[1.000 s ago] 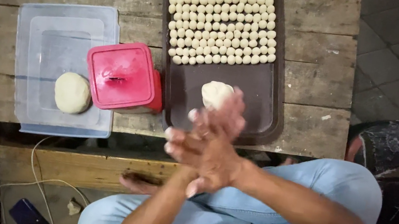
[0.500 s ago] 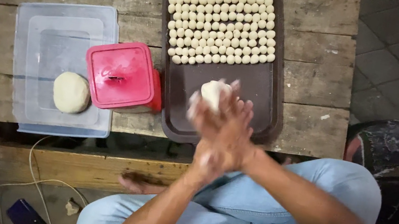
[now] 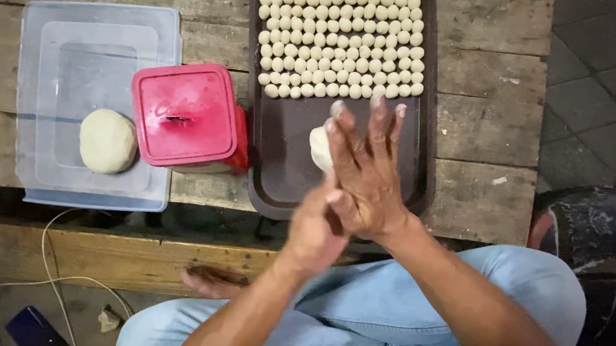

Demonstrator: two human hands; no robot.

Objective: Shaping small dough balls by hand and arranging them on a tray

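We look down at our two hands pressed palm to palm at the centre of the frame, above the near end of a dark tray (image 3: pixel 421 146). Our right hand (image 3: pixel 365 172) lies on top, its fingers (image 3: pixel 377 122) stretched flat; our left hand (image 3: pixel 315 228) sits beneath it. A pale dough lump (image 3: pixel 319 146) shows at the left edge of the palms, squeezed between them (neither hand curls around it). The upper half of the tray holds neat rows of small dough balls (image 3: pixel 343 37). Just left of the tray stands a tub with a red lid (image 3: pixel 184 115). Further left, a clear plastic box (image 3: pixel 91 99) holds a larger dough ball (image 3: pixel 107 141). All rest on a worn wooden bench (image 3: pixel 482 127).
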